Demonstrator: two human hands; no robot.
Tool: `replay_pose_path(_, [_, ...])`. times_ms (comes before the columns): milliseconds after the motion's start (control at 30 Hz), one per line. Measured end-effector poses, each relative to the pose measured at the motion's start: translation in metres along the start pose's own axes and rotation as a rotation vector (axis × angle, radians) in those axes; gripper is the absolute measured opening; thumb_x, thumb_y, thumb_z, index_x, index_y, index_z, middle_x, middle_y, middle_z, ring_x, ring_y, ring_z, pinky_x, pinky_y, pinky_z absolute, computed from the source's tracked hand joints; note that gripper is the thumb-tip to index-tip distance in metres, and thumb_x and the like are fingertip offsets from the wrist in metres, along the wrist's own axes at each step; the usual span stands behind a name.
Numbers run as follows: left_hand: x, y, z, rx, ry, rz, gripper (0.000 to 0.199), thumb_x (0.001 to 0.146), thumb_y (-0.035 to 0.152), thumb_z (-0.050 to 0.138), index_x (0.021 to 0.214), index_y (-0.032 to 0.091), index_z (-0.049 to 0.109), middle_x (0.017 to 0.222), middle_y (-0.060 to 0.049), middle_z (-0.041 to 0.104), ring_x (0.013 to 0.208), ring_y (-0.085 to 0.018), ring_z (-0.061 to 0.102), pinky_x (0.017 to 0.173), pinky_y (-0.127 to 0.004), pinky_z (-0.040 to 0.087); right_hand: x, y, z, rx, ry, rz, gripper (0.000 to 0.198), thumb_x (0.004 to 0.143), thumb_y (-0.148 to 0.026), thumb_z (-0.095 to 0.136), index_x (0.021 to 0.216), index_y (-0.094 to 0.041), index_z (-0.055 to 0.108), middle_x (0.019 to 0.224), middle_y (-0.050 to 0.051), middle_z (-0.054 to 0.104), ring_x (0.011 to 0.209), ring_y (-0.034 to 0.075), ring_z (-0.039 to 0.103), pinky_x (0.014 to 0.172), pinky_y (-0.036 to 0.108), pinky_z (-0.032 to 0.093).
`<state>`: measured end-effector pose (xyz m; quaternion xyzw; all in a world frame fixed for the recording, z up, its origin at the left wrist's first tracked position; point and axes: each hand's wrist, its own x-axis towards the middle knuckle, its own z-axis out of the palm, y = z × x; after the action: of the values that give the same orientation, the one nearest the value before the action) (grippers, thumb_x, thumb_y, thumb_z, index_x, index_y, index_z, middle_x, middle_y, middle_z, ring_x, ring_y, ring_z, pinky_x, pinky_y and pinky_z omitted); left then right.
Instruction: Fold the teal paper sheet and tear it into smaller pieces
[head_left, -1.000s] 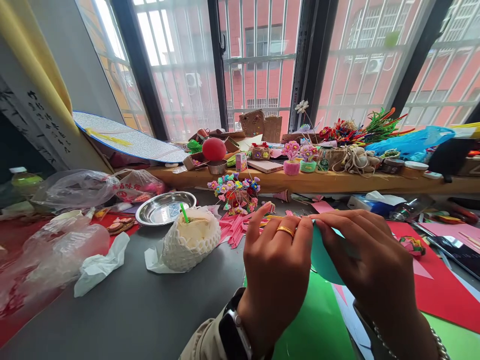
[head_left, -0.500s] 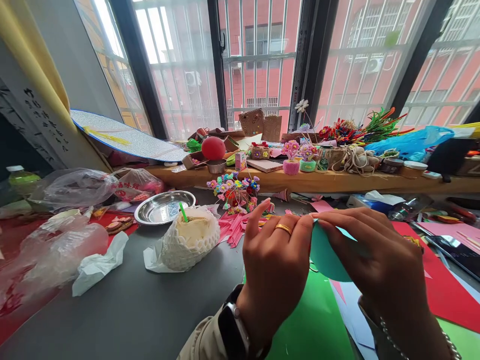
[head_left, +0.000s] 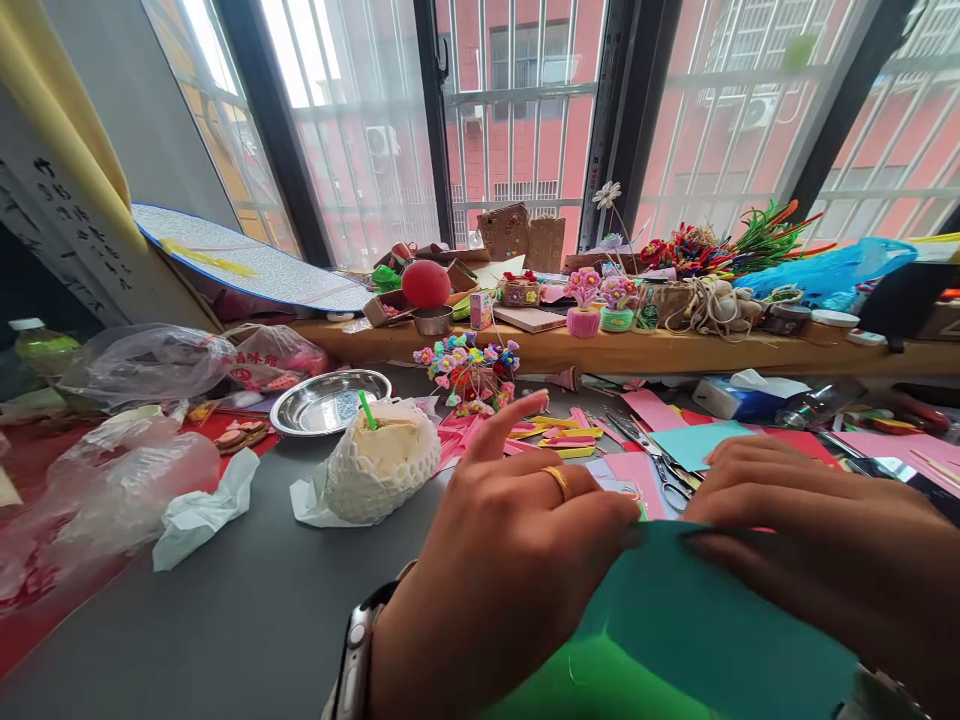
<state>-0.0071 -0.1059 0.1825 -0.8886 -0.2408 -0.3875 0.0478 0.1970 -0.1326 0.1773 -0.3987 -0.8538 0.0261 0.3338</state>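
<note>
A teal sheet of paper [head_left: 697,610] hangs between my two hands, gripped along its upper edge. My left hand [head_left: 525,540], with a gold ring and a watch at the wrist, pinches the edge's left part; its little finger sticks up. Farther right, my right hand [head_left: 810,530] pinches the same edge between thumb and fingers, slightly blurred. Beneath the sheet lies green paper [head_left: 600,680], partly covered. Just beyond my hands are scissors [head_left: 671,480], a light-blue paper piece [head_left: 697,442] and yellow and pink paper strips [head_left: 562,432].
A coconut [head_left: 382,460] in white foam netting, with a green straw, stands left of my hands. Behind it is a metal dish [head_left: 330,402]. Plastic bags [head_left: 142,480] lie at far left. A wooden ledge [head_left: 360,345] carries craft flowers and a red ball [head_left: 426,284].
My hands have moved apart and closer to me, the left going left and the right going right. More of the teal paper shows, and the scissors beyond are uncovered.
</note>
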Motion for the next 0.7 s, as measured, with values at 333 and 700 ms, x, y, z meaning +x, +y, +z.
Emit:
replay_pose_path(333, [0.011, -0.019, 0.002, -0.316, -0.271, -0.234, 0.009, 0.072, 0.026, 0.058, 0.07, 0.02, 0.065, 0.066, 0.005, 0.066, 0.061, -0.008, 0.057, 0.082, -0.024, 0.038, 0.015, 0.008, 0.004, 0.352, -0.188, 0.456, 0.025, 0.069, -0.044, 0.055, 0.065, -0.021, 0.062, 0.068, 0.001, 0.061, 0.065, 0.015, 0.056, 0.053, 0.022, 0.042])
replay_pose_path(700, [0.012, -0.02, 0.004, -0.431, -0.256, -0.302, 0.011, 0.071, 0.026, 0.058, 0.071, 0.019, 0.067, 0.067, 0.004, 0.066, 0.064, -0.01, 0.058, 0.067, -0.019, 0.043, 0.02, 0.004, 0.006, 0.529, -0.152, 0.603, 0.037, 0.061, -0.054, 0.056, 0.059, -0.017, 0.061, 0.06, 0.001, 0.057, 0.057, 0.013, 0.052, 0.046, 0.021, 0.039])
